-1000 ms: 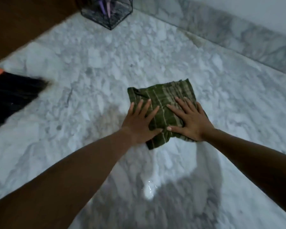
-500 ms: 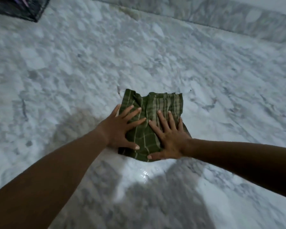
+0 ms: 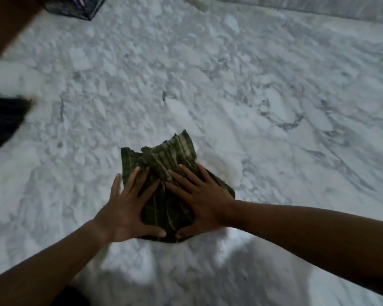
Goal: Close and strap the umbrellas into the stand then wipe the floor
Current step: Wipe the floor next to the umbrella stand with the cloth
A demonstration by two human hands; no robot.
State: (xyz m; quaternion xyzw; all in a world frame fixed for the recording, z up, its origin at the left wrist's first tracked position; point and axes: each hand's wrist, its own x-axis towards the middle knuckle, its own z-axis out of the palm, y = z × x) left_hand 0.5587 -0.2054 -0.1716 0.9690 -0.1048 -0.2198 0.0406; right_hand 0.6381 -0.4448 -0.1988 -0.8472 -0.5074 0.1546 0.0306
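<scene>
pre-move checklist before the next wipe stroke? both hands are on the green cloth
1. Left hand flat on cloth: ok, fingers spread.
2. Right hand flat on cloth: ok.
3. Cloth lying smooth: not ok, far edge bunched up.
4. Stand out of the stroke path: ok, far left corner, apart from cloth.
5. Dark object at left, apart from cloth: ok.
6. Floor dry: cannot tell; a glint shows near the right wrist.
</scene>
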